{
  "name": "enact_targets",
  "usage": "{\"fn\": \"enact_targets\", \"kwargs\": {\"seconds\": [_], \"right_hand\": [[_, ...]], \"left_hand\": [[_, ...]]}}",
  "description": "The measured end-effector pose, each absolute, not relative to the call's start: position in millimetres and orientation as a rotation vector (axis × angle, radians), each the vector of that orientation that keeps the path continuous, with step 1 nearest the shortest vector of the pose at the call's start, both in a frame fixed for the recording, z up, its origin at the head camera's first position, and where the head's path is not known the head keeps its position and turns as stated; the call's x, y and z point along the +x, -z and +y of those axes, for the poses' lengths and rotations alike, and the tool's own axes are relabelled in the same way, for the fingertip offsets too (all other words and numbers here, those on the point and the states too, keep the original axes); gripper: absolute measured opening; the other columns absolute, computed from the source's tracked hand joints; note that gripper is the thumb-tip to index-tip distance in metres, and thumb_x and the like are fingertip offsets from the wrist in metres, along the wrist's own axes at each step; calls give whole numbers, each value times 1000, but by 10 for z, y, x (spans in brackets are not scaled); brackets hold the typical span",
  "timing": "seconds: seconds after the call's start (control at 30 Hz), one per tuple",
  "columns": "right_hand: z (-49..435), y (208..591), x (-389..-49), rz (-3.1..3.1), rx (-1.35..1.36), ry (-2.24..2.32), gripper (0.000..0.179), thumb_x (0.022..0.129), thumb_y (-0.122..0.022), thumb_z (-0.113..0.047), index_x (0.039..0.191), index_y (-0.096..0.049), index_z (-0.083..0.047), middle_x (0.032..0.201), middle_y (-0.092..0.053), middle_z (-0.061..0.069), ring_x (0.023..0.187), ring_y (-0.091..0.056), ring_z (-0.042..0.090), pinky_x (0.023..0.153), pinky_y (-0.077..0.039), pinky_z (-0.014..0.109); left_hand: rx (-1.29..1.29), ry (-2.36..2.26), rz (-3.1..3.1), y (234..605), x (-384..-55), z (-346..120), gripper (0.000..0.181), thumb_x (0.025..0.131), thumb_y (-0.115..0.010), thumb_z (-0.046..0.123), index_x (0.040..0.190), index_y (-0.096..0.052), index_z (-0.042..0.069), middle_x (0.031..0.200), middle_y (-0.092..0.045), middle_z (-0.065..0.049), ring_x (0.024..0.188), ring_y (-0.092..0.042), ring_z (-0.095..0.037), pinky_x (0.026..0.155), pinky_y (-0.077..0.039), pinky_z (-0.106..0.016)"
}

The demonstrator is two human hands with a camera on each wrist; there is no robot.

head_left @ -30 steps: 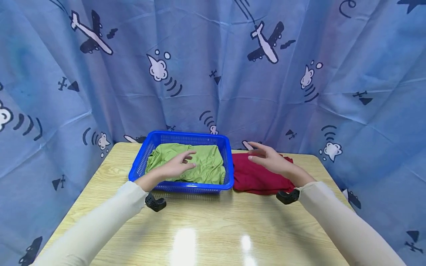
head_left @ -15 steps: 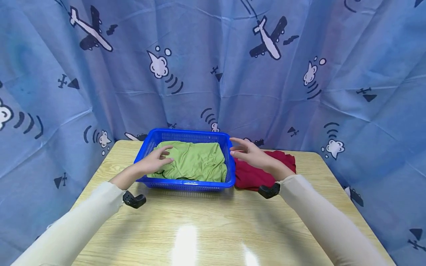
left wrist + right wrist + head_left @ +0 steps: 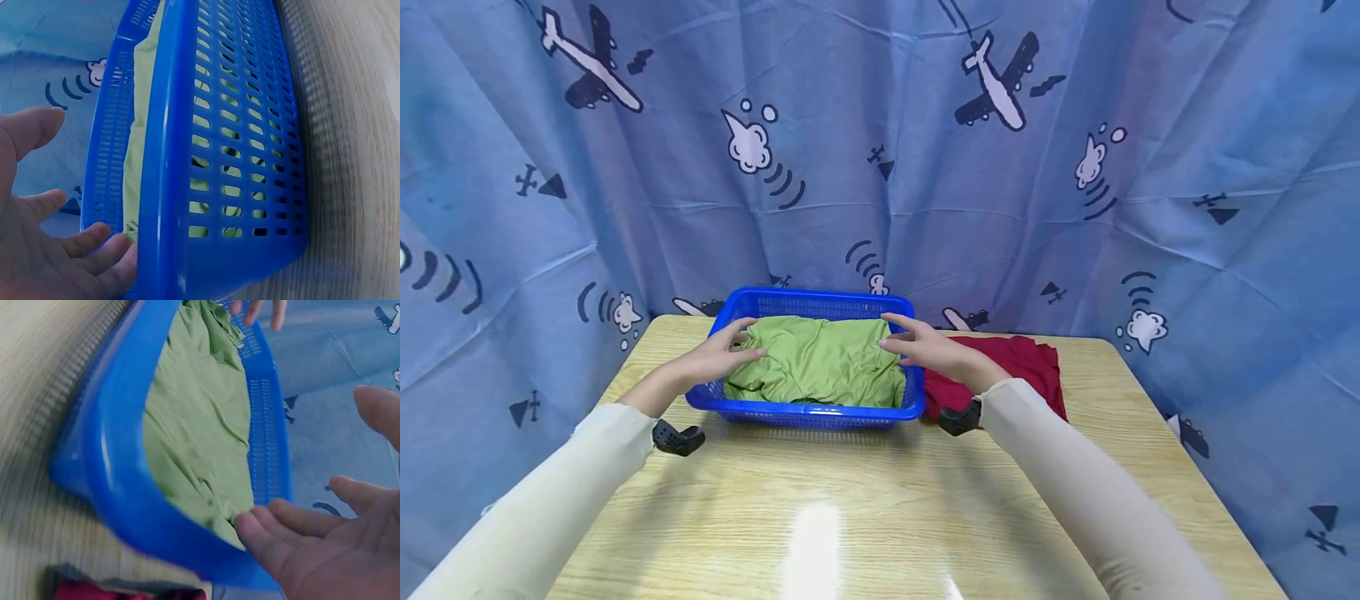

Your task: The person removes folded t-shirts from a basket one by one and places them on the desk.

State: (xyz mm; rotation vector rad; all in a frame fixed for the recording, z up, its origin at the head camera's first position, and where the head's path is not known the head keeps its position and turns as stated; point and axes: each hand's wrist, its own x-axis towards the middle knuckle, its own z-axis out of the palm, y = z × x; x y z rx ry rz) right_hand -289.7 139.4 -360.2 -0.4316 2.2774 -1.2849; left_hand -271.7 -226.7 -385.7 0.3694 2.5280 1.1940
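A blue plastic basket with slotted walls stands near the back of the table. Inside it lies a crumpled green cloth, which fills most of its floor. My left hand is over the basket's left end, thumb and fingers spread and holding nothing. In the left wrist view its fingertips reach right to the rim. At the opposite end, my right hand hovers over the right rim with relaxed, parted fingers. The right wrist view has those fingers close beside the green cloth.
A folded dark red cloth lies on the table just right of the basket, partly behind the right forearm. The wooden table extends in front. A blue curtain with airplane prints hangs close behind and at both sides.
Both hands have moved left: the left from over the green cloth to the basket's left end, the right from over the red cloth to the basket's right end. The basket has stayed in place.
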Motion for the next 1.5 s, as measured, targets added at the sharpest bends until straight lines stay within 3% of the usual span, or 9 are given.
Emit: {"fn": "enact_targets", "kwargs": {"seconds": [0.33, 0.67, 0.87, 1.03, 1.13, 1.23, 1.33, 1.37, 1.5], "right_hand": [[1059, 3714, -2952, 2341, -313, 1161, 81, 100, -58, -43, 164, -11, -27, 173, -4, 4, 160, -4, 31, 125, -15, 62], [987, 3752, -3040, 2328, -127, 1173, 104, 95, -59, -58, 163, 13, -26, 172, 14, 2, 160, 8, 29, 127, -8, 60], [1037, 3790, -3119, 2200, -51, 1327, 100, 99, -57, -50, 161, 19, -28, 171, 18, 1, 157, -15, 31, 127, -15, 55], [1049, 3770, -3162, 2154, -27, 1378, 98, 103, -54, -46, 159, 25, -28, 171, 9, 4, 115, -51, 26, 106, -43, 38], [1033, 3776, -3176, 2144, -30, 1371, 102, 103, -52, -47, 155, 34, -26, 157, -21, 7, 83, -39, 22, 90, -38, 34], [1005, 3784, -3164, 2166, -41, 1344, 108, 102, -53, -50, 151, 40, -26, 163, -11, 7, 111, -54, 26, 111, -37, 40], [977, 3800, -3150, 2212, -51, 1311, 111, 99, -56, -52, 151, 39, -27, 171, 15, 5, 159, -11, 28, 128, -13, 53], [975, 3801, -3146, 2217, -50, 1308, 111, 99, -57, -53, 152, 38, -30, 165, 35, -2, 159, 9, 27, 128, -6, 56], [960, 3814, -3154, 2213, -53, 1327, 108, 98, -59, -51, 155, 32, -36, 168, 29, -1, 159, 12, 28, 126, -4, 62]], "left_hand": [[397, -1167, 2533, 3944, -2783, -2212, 104, 91, -75, 32, 163, -4, 7, 168, -3, -28, 154, -2, -51, 120, -13, -71], [324, -1234, 2432, 3965, -2902, -2223, 112, 91, -75, 34, 164, 9, 22, 169, 16, -21, 154, 12, -49, 118, -10, -74], [312, -1281, 2385, 3978, -2912, -2225, 111, 92, -74, 35, 163, 10, 22, 169, 16, -19, 154, 8, -50, 118, -14, -73], [271, -1318, 2379, 4011, -2929, -2227, 109, 93, -73, 32, 164, 9, 21, 169, 16, -20, 154, 5, -50, 117, -20, -73], [254, -1307, 2374, 4030, -2943, -2214, 108, 94, -72, 32, 164, 9, 20, 169, 15, -20, 155, 4, -50, 117, -21, -72], [253, -1271, 2386, 4037, -2944, -2194, 106, 94, -70, 33, 163, 8, 18, 169, 13, -21, 155, 6, -49, 120, -16, -71], [283, -1241, 2406, 4039, -2940, -2174, 104, 95, -70, 33, 164, 6, 15, 169, 11, -23, 155, 8, -48, 121, -11, -71], [291, -1237, 2409, 4042, -2940, -2171, 104, 95, -70, 33, 163, 6, 14, 169, 10, -23, 155, 8, -48, 121, -11, -71], [275, -1260, 2406, 4047, -2936, -2183, 109, 93, -72, 33, 163, 9, 14, 169, 13, -24, 154, 9, -49, 121, -10, -71]]}}
